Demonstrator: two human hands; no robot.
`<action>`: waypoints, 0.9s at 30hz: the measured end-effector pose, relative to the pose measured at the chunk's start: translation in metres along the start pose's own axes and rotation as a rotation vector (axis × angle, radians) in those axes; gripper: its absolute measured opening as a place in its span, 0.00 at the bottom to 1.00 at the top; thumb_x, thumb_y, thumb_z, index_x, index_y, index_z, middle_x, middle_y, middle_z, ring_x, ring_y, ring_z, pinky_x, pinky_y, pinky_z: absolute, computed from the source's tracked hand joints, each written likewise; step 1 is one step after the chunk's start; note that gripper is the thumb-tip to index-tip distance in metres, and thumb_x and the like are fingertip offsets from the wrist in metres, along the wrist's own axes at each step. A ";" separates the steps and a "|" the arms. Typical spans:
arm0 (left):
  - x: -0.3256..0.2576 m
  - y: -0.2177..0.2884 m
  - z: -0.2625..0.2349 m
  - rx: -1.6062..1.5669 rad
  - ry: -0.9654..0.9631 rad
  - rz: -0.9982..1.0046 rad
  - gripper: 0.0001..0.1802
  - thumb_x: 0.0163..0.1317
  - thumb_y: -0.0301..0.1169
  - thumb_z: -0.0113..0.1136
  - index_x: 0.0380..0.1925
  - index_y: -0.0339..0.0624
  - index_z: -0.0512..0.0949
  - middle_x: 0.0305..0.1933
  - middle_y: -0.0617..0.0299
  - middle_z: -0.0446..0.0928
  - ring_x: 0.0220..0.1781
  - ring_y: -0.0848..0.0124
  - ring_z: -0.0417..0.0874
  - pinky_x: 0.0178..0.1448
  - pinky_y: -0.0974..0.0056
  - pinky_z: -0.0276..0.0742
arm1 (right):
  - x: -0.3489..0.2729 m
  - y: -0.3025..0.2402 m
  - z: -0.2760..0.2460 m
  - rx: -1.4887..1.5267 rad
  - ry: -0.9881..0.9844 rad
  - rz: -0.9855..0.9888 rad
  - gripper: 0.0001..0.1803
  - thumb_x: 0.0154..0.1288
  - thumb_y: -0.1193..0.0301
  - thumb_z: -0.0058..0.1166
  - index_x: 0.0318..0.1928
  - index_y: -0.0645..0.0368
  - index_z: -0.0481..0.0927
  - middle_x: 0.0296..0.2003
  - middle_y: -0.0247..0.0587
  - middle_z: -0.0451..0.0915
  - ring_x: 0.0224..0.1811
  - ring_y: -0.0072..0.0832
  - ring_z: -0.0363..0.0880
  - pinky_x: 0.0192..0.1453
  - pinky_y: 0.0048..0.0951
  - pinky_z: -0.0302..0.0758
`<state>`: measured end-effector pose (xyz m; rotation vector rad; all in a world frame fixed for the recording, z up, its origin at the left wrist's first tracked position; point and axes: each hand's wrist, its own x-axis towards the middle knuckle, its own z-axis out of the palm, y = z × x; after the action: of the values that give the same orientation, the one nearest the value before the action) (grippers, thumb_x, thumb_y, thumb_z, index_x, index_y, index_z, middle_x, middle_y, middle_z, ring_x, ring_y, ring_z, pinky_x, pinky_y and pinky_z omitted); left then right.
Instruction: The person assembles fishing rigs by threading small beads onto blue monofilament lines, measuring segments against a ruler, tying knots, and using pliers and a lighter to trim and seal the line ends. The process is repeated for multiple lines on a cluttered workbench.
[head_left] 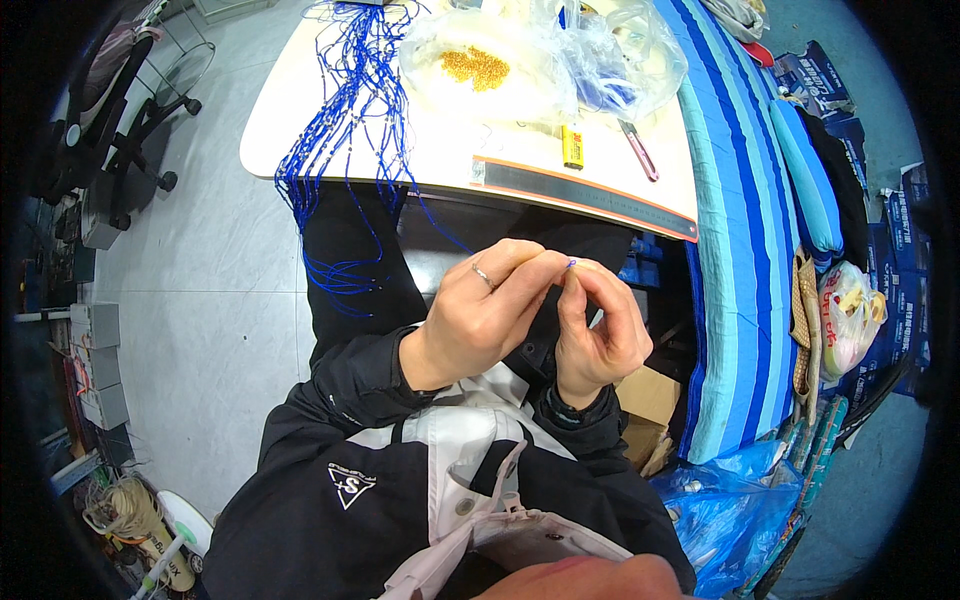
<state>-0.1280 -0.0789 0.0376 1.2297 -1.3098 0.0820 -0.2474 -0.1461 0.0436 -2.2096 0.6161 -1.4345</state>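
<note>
Above my lap, just off the table's near edge, both hands meet at the fingertips. My left hand [485, 310], with a ring on one finger, pinches a blue cord [440, 222] that runs back to a bundle. My right hand [603, 325] pinches the same spot, where a small blue-purple bit of the cord shows between the fingertips. Whether a bead sits there is too small to tell. The bundle of blue cords [365, 85], dotted with small pale beads, spreads over the table's left part and hangs down its front edge onto my leg.
On the white table [280, 120] lie gold beads [475, 68] on clear plastic, plastic bags [625, 60], a yellow box [572, 147], a pink cutter [640, 152] and a dark ruler [580, 192] along the near edge. A blue striped cloth [735, 250] covers the right side. An office chair [130, 130] stands left.
</note>
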 end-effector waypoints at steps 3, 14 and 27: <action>0.001 0.000 0.000 0.005 -0.005 0.024 0.15 0.52 0.14 0.65 0.41 0.31 0.80 0.38 0.52 0.79 0.33 0.64 0.84 0.34 0.67 0.80 | 0.000 0.000 0.000 -0.010 -0.005 0.009 0.08 0.58 0.82 0.63 0.40 0.66 0.82 0.35 0.49 0.85 0.35 0.34 0.86 0.40 0.28 0.82; -0.001 -0.002 0.003 -0.241 0.039 -0.246 0.04 0.57 0.19 0.64 0.34 0.32 0.81 0.28 0.61 0.78 0.24 0.78 0.73 0.26 0.74 0.65 | 0.001 -0.001 0.001 -0.023 -0.009 -0.016 0.08 0.58 0.82 0.64 0.38 0.67 0.82 0.34 0.50 0.85 0.35 0.34 0.86 0.41 0.28 0.83; -0.004 0.001 0.006 -0.207 0.092 -0.253 0.06 0.55 0.18 0.66 0.34 0.33 0.82 0.28 0.61 0.79 0.24 0.78 0.74 0.26 0.74 0.66 | 0.002 -0.003 0.002 -0.016 -0.006 -0.023 0.09 0.56 0.85 0.63 0.39 0.67 0.82 0.35 0.50 0.85 0.37 0.35 0.87 0.42 0.27 0.83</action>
<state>-0.1340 -0.0808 0.0336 1.1892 -1.0466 -0.1728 -0.2447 -0.1441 0.0460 -2.2394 0.6038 -1.4382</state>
